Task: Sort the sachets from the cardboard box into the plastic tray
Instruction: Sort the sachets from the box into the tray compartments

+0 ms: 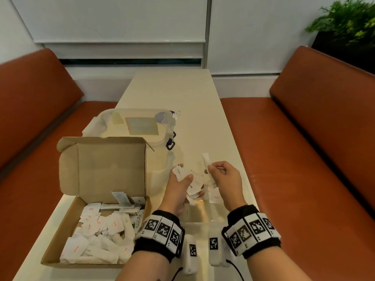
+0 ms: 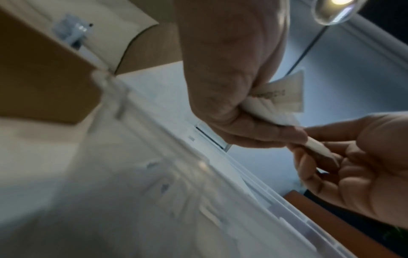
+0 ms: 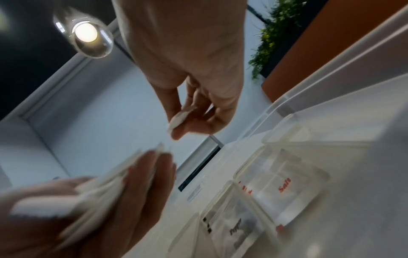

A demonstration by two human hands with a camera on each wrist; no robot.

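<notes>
While the left hand clutches a loose sachet bundle and the right hand pinches one stick sachet above the plastic tray, bundled sachets could slip into wrong compartments.

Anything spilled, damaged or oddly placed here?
Nothing stands out. The cardboard box sits open with its sachets heaped loosely inside, none on the table. The left hand holds a bunch of sachets, and the right hand pinches a stick sachet above the plastic tray.
</notes>
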